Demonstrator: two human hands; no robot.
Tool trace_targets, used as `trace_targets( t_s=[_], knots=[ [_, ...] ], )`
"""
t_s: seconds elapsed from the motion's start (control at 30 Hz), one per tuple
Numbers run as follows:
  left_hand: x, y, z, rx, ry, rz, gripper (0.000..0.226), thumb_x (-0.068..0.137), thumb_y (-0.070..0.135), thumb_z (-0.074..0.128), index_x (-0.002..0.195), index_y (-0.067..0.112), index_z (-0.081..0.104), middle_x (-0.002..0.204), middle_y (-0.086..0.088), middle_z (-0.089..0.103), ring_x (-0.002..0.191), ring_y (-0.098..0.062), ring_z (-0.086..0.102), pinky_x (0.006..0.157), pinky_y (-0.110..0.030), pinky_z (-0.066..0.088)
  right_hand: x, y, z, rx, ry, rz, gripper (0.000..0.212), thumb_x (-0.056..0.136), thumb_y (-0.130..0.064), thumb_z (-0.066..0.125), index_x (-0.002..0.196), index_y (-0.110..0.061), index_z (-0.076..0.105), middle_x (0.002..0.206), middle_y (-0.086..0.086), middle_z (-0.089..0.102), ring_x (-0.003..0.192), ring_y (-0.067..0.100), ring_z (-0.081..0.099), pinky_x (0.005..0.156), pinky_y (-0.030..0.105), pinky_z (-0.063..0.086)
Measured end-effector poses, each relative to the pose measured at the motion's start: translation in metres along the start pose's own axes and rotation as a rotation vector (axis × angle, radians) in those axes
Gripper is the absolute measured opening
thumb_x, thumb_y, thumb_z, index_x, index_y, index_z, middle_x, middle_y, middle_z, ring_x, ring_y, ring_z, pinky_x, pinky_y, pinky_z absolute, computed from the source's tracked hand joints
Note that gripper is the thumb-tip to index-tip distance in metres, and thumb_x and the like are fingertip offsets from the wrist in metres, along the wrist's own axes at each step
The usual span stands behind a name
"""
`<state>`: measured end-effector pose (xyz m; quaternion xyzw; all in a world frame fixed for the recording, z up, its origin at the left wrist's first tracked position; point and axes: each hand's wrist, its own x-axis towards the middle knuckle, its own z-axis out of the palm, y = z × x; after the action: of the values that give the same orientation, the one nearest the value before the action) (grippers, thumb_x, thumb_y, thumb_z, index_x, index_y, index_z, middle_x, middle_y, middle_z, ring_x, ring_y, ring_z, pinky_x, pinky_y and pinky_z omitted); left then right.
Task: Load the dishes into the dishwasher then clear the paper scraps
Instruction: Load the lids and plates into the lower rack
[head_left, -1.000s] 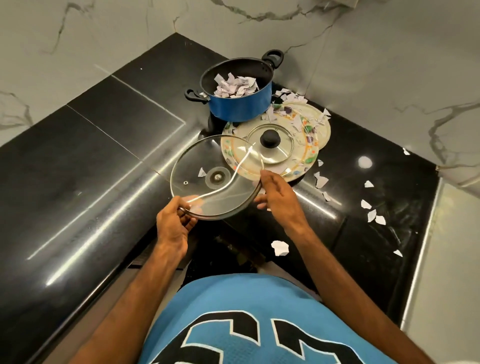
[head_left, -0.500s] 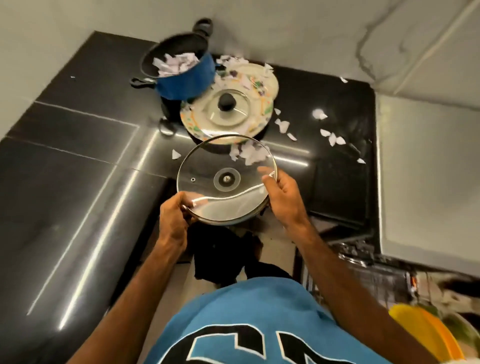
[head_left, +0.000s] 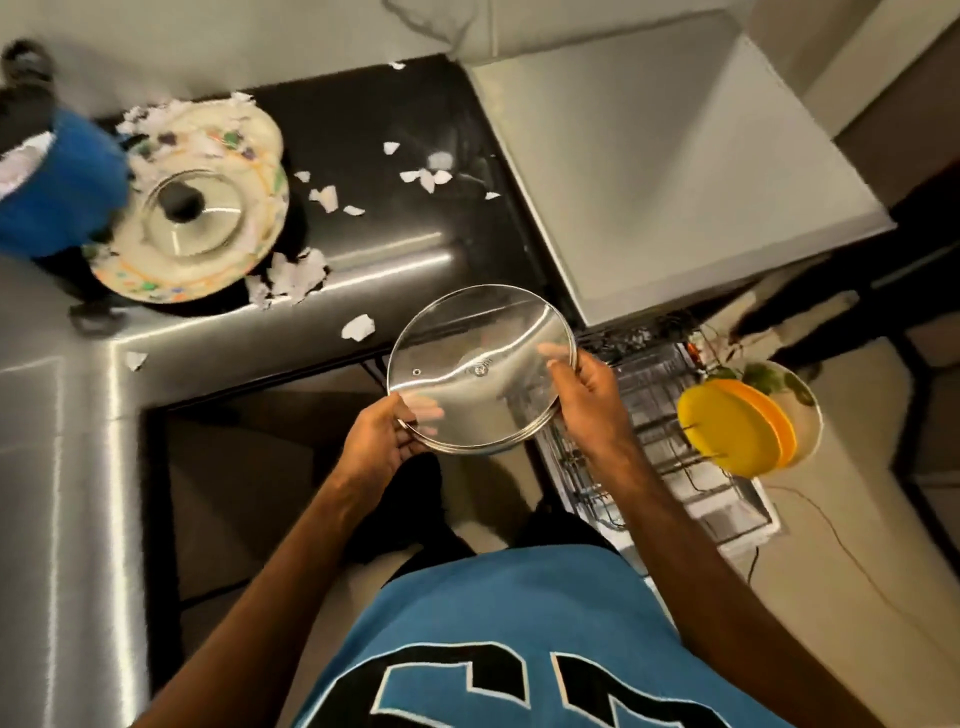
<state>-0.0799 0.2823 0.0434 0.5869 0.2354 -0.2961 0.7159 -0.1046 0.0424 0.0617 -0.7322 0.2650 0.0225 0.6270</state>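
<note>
I hold a large glass lid (head_left: 480, 364) in the air between the black counter (head_left: 363, 130) and the open dishwasher rack (head_left: 649, 447). My left hand (head_left: 382, 439) grips its near-left rim and my right hand (head_left: 584, 400) grips its right rim. Yellow plates (head_left: 730, 428) stand in the rack's right side. On the counter at the left, a smaller glass lid (head_left: 192, 215) with a black knob lies on patterned plates (head_left: 260, 156). A blue pot (head_left: 57, 192) holding paper scraps sits at the far left. Torn paper scraps (head_left: 324, 197) are scattered over the counter.
A grey appliance top (head_left: 675, 145) lies right of the counter, above the dishwasher. A thin cable (head_left: 810, 525) runs over the floor by the rack. Another person's dark legs (head_left: 789, 322) stand at the far right. My blue shirt (head_left: 519, 649) fills the bottom.
I have carried the large lid off the counter and to the right, toward the dishwasher rack. My view has swung right, so the pot and plates now sit at the far left.
</note>
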Motion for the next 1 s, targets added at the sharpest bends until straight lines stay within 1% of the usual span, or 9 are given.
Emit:
trace_targets(
  t_s=[0.2,0.33,0.43,0.57,0.63,0.7,0.77,0.9,1.0],
  knots=[
    [0.02,-0.013,0.057,0.15,-0.175,-0.095,0.035,0.082,0.02,0.05,0.106,0.006,0.072,0.098,-0.009,0.077,0.079,-0.017,0.068,0.072,-0.029,0.051,-0.007,0.021,-0.068,0.018,0.139,0.055,0.023,0.104,-0.027,0.058,0.12,-0.029,0.074,0.109,-0.009,0.075,0.09,0.003,0.069,0.086,0.03,0.057],
    [0.028,-0.029,0.12,0.242,-0.212,-0.134,0.041,0.079,0.025,0.052,0.11,0.007,0.071,0.098,-0.007,0.076,0.079,-0.015,0.068,0.072,-0.028,0.051,-0.008,0.044,-0.128,0.022,0.189,0.112,0.021,0.105,-0.029,0.057,0.118,-0.032,0.072,0.063,-0.015,0.057,0.05,-0.001,0.048,0.051,0.019,0.044],
    [0.031,-0.046,0.167,0.293,-0.199,-0.154,0.03,0.092,0.016,0.048,0.109,0.009,0.072,0.098,-0.007,0.076,0.085,-0.019,0.066,0.079,-0.031,0.05,-0.008,0.062,-0.17,0.051,0.221,0.152,0.019,0.104,-0.032,0.057,0.115,-0.027,0.072,0.067,-0.007,0.051,0.061,0.012,0.049,0.06,0.033,0.046],
    [0.034,-0.068,0.23,0.388,-0.168,-0.197,0.026,0.097,0.012,0.049,0.112,0.01,0.069,0.11,-0.013,0.075,0.099,-0.026,0.066,0.094,-0.039,0.051,-0.004,0.085,-0.219,0.073,0.272,0.178,0.015,0.105,-0.029,0.056,0.104,-0.03,0.07,0.062,-0.01,0.047,0.058,0.01,0.047,0.059,0.03,0.043],
    [0.037,-0.081,0.258,0.525,-0.118,-0.179,0.031,0.1,0.018,0.05,0.125,0.007,0.064,0.109,-0.009,0.074,0.1,-0.021,0.067,0.092,-0.037,0.052,-0.002,0.095,-0.239,0.075,0.306,0.177,0.018,0.105,-0.03,0.055,0.09,-0.029,0.065,0.061,-0.007,0.046,0.054,0.01,0.045,0.055,0.03,0.04],
    [0.04,-0.095,0.276,0.951,-0.038,0.002,0.048,0.1,0.032,0.055,0.142,0.01,0.051,0.122,-0.006,0.065,0.113,-0.021,0.062,0.097,-0.036,0.05,-0.002,0.104,-0.253,0.067,0.331,0.166,0.032,0.106,-0.033,0.054,0.076,-0.024,0.054,0.06,-0.002,0.044,0.053,0.013,0.042,0.053,0.033,0.037],
    [0.04,-0.105,0.294,1.278,-0.056,0.343,0.061,0.101,0.044,0.053,0.153,0.015,0.039,0.148,-0.008,0.05,0.135,-0.023,0.048,0.113,-0.039,0.039,0.0,0.112,-0.265,0.063,0.352,0.194,0.032,0.106,-0.034,0.052,0.075,-0.024,0.052,0.06,-0.002,0.043,0.053,0.013,0.042,0.055,0.034,0.037],
    [0.029,-0.113,0.336,1.374,-0.563,0.566,0.065,0.099,0.067,0.041,0.154,0.032,0.035,0.156,0.004,0.044,0.141,-0.012,0.041,0.117,-0.037,0.034,0.01,0.127,-0.28,0.077,0.378,0.267,0.022,0.104,-0.032,0.052,0.096,-0.015,0.063,0.069,-0.001,0.054,0.06,0.014,0.051,0.062,0.032,0.042],
    [0.033,-0.125,0.363,1.666,-0.658,0.747,0.07,0.096,0.062,0.051,0.155,0.03,0.029,0.155,0.001,0.046,0.14,-0.02,0.045,0.114,-0.044,0.039,0.025,0.136,-0.287,0.081,0.402,0.3,0.022,0.101,-0.031,0.054,0.096,-0.013,0.065,0.071,-0.002,0.058,0.063,0.015,0.054,0.063,0.031,0.04]
  ],
)
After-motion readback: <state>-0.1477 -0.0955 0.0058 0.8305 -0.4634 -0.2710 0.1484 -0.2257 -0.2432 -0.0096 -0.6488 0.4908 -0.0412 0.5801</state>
